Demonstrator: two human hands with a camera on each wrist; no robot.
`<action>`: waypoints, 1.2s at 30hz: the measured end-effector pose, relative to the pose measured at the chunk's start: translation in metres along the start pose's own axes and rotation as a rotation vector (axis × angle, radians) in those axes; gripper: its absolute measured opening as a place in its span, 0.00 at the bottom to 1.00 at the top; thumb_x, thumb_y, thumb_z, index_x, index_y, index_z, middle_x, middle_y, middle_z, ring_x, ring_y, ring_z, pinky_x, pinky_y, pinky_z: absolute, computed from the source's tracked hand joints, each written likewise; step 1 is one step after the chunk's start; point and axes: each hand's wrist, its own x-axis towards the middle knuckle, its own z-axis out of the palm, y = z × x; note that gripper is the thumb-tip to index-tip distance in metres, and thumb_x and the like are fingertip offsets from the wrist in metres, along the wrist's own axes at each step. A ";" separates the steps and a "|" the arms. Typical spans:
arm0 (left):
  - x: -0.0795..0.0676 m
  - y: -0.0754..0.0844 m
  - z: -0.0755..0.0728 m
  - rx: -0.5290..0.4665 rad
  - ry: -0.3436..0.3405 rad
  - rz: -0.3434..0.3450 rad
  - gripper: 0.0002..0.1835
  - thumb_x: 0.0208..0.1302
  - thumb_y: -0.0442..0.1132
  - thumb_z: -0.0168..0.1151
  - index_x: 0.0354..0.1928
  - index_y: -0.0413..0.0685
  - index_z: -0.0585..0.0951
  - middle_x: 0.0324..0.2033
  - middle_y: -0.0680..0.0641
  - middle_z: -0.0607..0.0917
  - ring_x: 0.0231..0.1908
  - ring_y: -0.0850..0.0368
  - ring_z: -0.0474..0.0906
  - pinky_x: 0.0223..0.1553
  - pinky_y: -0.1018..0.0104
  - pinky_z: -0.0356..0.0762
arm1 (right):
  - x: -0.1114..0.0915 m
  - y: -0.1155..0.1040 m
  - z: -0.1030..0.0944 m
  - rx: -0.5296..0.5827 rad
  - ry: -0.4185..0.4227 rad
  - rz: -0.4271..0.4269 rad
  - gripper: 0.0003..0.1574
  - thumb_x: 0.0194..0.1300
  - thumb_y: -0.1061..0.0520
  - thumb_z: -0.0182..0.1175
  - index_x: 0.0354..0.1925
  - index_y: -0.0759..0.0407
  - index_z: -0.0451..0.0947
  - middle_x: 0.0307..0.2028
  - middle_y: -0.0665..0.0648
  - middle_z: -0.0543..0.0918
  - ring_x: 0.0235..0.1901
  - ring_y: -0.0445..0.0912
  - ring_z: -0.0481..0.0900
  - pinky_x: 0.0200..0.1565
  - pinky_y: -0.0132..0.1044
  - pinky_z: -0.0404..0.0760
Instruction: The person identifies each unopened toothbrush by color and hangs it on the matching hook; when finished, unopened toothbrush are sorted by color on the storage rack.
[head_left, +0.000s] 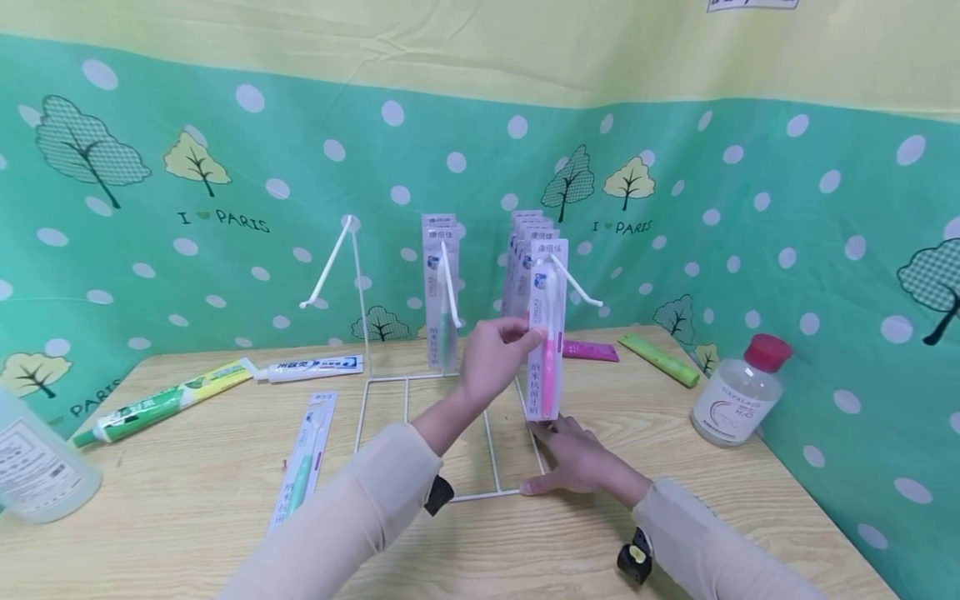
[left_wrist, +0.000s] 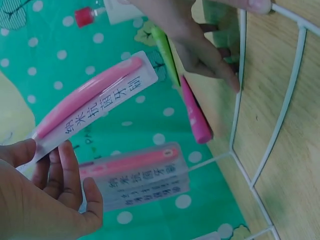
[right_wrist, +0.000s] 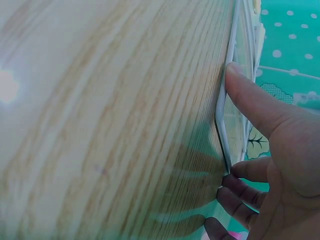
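Observation:
My left hand (head_left: 491, 358) pinches a packaged pink toothbrush (head_left: 549, 350) between thumb and fingers. The top of its pack is at the right-hand hook (head_left: 577, 282) of a white wire rack (head_left: 491, 450), in front of several more toothbrush packs (head_left: 517, 267). In the left wrist view, the pink handle (left_wrist: 90, 95) sticks out beyond the fingers. Low on the right, my right hand (head_left: 581, 458) rests on the rack's base, thumb at the front corner and fingers along the side wire. The right wrist view has its thumb (right_wrist: 250, 95) against the wire.
Green-handled toothbrush packs (head_left: 442, 292) hang on the middle hook; the left hook (head_left: 326, 267) is bare. Another toothbrush pack (head_left: 303, 458) lies left of the rack. Toothpaste tubes (head_left: 172, 404) (head_left: 315, 368) (head_left: 660, 360) (head_left: 591, 350) lie around it. Bottles (head_left: 738, 392) (head_left: 45, 458) stand either side.

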 end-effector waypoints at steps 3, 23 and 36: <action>0.005 -0.002 -0.002 -0.002 0.025 -0.029 0.14 0.59 0.46 0.61 0.40 0.43 0.82 0.30 0.50 0.83 0.31 0.58 0.77 0.32 0.67 0.77 | 0.000 -0.002 0.000 -0.002 -0.008 0.013 0.63 0.41 0.30 0.65 0.66 0.61 0.57 0.65 0.67 0.56 0.62 0.62 0.55 0.57 0.60 0.58; 0.021 -0.018 -0.014 -0.057 0.041 -0.080 0.13 0.58 0.43 0.62 0.42 0.43 0.80 0.34 0.47 0.82 0.38 0.54 0.78 0.39 0.64 0.78 | 0.002 -0.005 0.003 0.018 -0.008 0.019 0.62 0.42 0.31 0.66 0.67 0.59 0.57 0.58 0.59 0.63 0.57 0.55 0.61 0.54 0.55 0.63; -0.008 -0.053 -0.064 0.220 0.064 -0.105 0.13 0.56 0.44 0.63 0.43 0.49 0.80 0.35 0.51 0.82 0.37 0.56 0.77 0.37 0.61 0.77 | 0.001 -0.001 0.003 0.014 -0.003 0.024 0.63 0.41 0.30 0.65 0.67 0.60 0.56 0.59 0.60 0.63 0.58 0.56 0.60 0.55 0.55 0.62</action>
